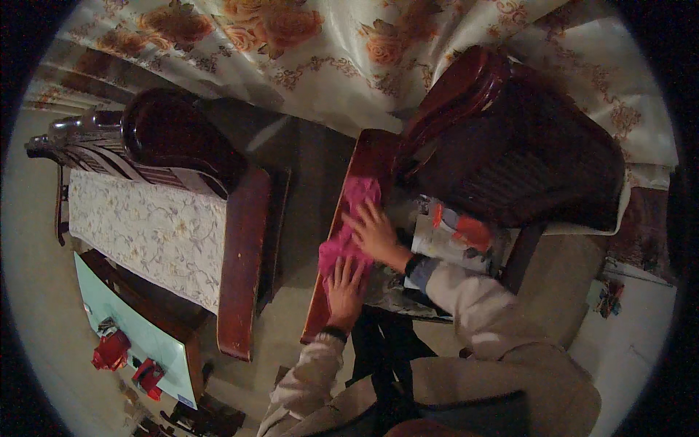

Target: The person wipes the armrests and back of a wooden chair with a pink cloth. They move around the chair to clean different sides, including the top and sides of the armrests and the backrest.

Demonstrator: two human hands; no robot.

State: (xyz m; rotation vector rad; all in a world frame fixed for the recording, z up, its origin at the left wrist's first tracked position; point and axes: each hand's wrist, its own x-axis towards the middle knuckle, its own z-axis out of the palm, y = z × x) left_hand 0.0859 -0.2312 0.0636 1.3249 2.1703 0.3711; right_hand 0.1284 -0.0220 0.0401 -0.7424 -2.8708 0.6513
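A crumpled pink cloth (337,252) lies along the flat reddish-brown wooden armrest (372,150) of a dark wooden seat. My right hand (375,236) rests on the upper part of the cloth with its fingers spread. Lower down, my left hand (345,292) lies palm down over the cloth's near end, fingers slightly apart. Both hands seem pressed flat against the cloth, not wrapped around it; what is under the palms is hidden.
To the left stands a wooden settee with a floral seat cushion (147,229) and a broad armrest (243,267). A pale-green-topped table (169,349) holds red items. A bag with orange print (458,240) sits on the seat at right. Floral curtains (338,54) hang behind.
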